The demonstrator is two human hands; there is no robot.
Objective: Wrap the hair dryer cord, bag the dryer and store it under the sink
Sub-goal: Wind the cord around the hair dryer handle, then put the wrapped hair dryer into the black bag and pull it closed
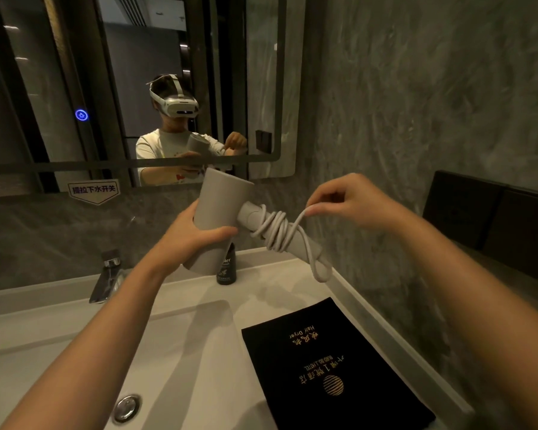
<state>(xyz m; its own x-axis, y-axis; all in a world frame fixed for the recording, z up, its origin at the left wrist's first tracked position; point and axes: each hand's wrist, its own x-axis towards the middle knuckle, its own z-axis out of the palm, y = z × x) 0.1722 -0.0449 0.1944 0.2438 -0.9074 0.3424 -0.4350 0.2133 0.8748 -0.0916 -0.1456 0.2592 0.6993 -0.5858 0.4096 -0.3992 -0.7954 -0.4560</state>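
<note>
Mid-frame above the sink (75,346), the left hand (187,234) grips the hair dryer (221,209) barrel; the right hand (351,201) pinches the cord (277,231) coiled around its handle. The black bag (330,364) lies flat on the tabletop (280,277) at lower right, a dark bottle (227,268) behind the dryer.

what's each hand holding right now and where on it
The left hand grips the hair dryer around its barrel. The right hand pinches the cord at a loop just above the handle, where it is coiled.
</note>
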